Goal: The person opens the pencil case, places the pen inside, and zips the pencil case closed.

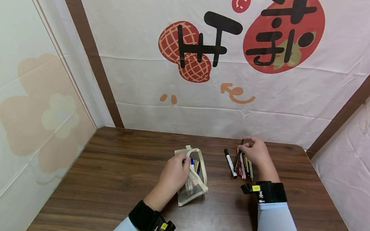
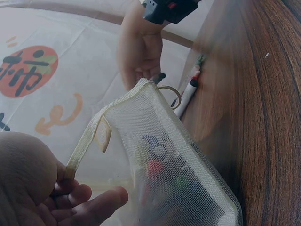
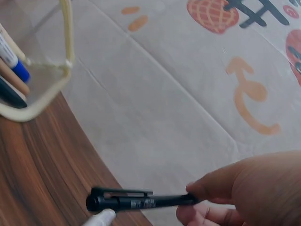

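My left hand (image 1: 174, 171) grips the cream edge of a mesh pencil pouch (image 1: 204, 166), which stands open on the table. Inside the pouch are several pens, among them a white marker with a blue cap (image 3: 21, 71). With thumb and fingers my right hand (image 1: 257, 152) pinches one end of a black pen (image 3: 136, 202); its clip end points away from the hand. Below that hand lies a bunch of pens and markers (image 1: 244, 168) in mixed colours. A white marker with a black cap (image 1: 230, 163) lies just left of the bunch.
The brown wooden table (image 1: 114, 168) ends at a printed white cloth (image 1: 134, 89) along its back. Pale cloth walls (image 1: 360, 153) rise at both sides. A ring (image 2: 175, 96) hangs at the pouch's corner in the left wrist view.
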`<state>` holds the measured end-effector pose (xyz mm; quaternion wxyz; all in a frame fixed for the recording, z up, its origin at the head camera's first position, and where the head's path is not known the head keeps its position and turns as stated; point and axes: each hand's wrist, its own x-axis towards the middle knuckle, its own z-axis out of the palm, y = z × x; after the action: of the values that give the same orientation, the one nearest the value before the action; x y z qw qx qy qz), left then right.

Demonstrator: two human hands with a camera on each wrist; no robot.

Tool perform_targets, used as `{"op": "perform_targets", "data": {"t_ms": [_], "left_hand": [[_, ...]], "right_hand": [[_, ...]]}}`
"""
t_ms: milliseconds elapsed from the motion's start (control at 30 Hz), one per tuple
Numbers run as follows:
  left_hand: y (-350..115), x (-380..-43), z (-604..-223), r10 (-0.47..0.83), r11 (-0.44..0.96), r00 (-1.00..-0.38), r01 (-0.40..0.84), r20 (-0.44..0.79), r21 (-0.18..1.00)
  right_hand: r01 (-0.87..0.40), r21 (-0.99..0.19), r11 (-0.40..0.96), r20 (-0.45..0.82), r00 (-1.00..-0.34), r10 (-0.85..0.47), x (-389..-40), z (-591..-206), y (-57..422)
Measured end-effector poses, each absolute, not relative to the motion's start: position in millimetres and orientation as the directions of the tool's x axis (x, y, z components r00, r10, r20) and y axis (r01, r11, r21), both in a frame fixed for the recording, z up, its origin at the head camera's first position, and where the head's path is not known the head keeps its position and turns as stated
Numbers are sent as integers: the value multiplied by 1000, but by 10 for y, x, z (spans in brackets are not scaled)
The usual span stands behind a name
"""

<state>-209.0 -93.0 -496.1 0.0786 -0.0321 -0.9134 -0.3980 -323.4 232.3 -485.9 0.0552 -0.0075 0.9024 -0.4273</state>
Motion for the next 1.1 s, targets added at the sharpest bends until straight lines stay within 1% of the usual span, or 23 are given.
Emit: {"op": "perform_targets", "data": {"t_ms": [267,500,633,767,967,1100], "left_hand": [[-939,-2082,-4953,1,684,-983,133,181,718],[-934,-2084,-4951,-2,684,-984,129,179,718],[-930,-2097,-4964,-7,687,-981,135,193,714],[-930,-2100,-4965,-8,690,-980,140,201,710],[-938,-2107,-4958,-9,699,-977,145,212,701],[-945,-2106,-4947,-10,700,-977,146,213,700]], "right_hand": [[10,-846,533,-68,-994,-89,-3210,-4901,1990],[27,-913,408,-59,-996,-67,-3156,-4958,1576],[28,-922,386,-62,-995,-76,-3122,-5009,1389],[11,-938,348,-61,-989,-133,-3103,-5087,1261],[-24,-958,285,-57,-960,-274,-3059,-5155,1119],[-30,-956,292,-72,-941,-331,-3022,-5157,1061]]}}
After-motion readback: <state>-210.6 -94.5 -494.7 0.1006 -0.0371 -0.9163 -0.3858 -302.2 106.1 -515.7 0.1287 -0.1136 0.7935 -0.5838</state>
